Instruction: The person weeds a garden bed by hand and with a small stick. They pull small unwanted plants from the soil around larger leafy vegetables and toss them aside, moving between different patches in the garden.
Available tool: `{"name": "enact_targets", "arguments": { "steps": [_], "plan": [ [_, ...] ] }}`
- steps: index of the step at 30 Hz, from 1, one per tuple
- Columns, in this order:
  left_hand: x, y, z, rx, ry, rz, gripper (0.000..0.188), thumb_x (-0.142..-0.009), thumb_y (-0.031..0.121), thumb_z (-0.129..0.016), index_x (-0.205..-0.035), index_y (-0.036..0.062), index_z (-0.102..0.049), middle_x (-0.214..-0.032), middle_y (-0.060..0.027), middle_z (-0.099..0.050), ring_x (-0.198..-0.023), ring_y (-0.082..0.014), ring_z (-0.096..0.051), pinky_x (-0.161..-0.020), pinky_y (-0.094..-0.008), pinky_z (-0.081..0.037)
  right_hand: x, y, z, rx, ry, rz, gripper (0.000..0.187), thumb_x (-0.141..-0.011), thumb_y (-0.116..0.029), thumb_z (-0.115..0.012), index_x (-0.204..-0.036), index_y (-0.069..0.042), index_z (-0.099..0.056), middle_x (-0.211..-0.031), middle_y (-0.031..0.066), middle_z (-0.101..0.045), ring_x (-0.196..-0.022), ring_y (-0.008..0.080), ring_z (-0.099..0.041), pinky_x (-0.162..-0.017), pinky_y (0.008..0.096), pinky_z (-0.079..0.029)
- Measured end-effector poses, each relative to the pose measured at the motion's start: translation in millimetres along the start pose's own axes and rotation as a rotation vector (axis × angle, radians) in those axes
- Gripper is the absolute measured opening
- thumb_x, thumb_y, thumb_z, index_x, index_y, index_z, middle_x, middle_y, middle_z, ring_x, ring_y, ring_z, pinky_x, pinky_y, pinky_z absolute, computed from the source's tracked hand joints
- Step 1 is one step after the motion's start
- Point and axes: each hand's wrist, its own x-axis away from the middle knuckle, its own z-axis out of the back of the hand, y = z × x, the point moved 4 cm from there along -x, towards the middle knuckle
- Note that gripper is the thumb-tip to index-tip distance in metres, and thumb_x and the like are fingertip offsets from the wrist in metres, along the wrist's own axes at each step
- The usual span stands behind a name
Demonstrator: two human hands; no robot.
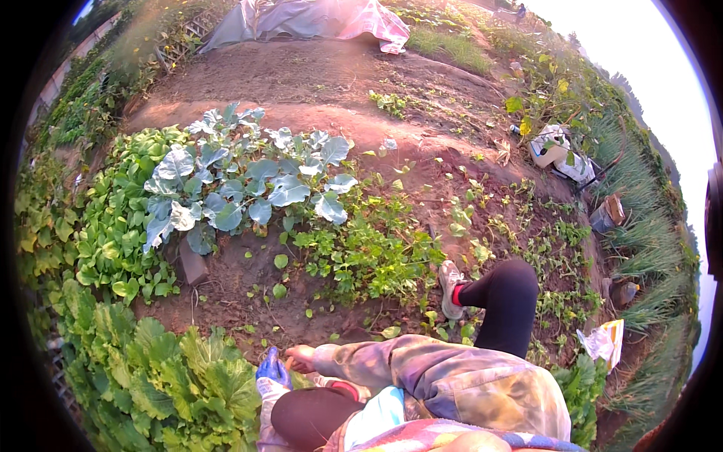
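Crouched low, the person's blue-gloved left hand and bare right hand meet beside broad crinkled green leaves; whether either grips cannot be told. Such leaves likely tear easily; gripping at the base seems safest.

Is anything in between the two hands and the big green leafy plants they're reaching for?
Nothing visible is. The left hand, in a blue glove, and the bare right hand are close together at the edge of the leafy green plants, low by the soil.
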Motion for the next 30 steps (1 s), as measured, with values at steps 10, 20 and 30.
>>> {"name": "enact_targets", "arguments": {
  "steps": [10, 20, 30],
  "plan": [
    [-14, 27, 4, 0.078, -0.06, -0.148, 0.034, -0.084, 0.011, -0.053, -0.116, 0.0021, -0.06, -0.105, -0.019, -0.065, -0.096, -0.0363, -0.062, -0.086, -0.0443, -0.048, -15, 23, -35, 0.357, -0.116, 0.49, 0.038, -0.093, -0.042, -0.048, -0.094, -0.008, -0.065, -0.091, 0.0086, -0.067, -0.084, 0.0235, -0.063, -0.083, 0.0396, -0.049],
    [5, -12, -11, 0.09, -0.18, 0.029, 0.037, -0.085, 0.011, -0.052, -0.122, 0.0065, -0.056, -0.1, -0.019, -0.064, -0.088, -0.0355, -0.062, -0.077, -0.0442, -0.049, -14, 55, -18, 0.367, 0.248, 0.606, 0.024, -0.092, -0.028, -0.05, -0.082, -0.01, -0.061, -0.071, 0.0076, -0.06, -0.065, 0.0232, -0.057, -0.067, 0.0349, -0.05],
    [3, -29, -23, 0.149, -0.168, 0.07, 0.042, -0.084, 0.011, -0.053, -0.126, 0.0071, -0.053, -0.105, -0.0188, -0.062, -0.094, -0.0361, -0.06, -0.082, -0.0439, -0.048, -3, 50, -11, 0.642, 0.251, 0.504, 0.025, -0.09, -0.032, -0.052, -0.093, -0.009, -0.061, -0.083, 0.0106, -0.062, -0.074, 0.0268, -0.06, -0.071, 0.0365, -0.05]
  ]
}}
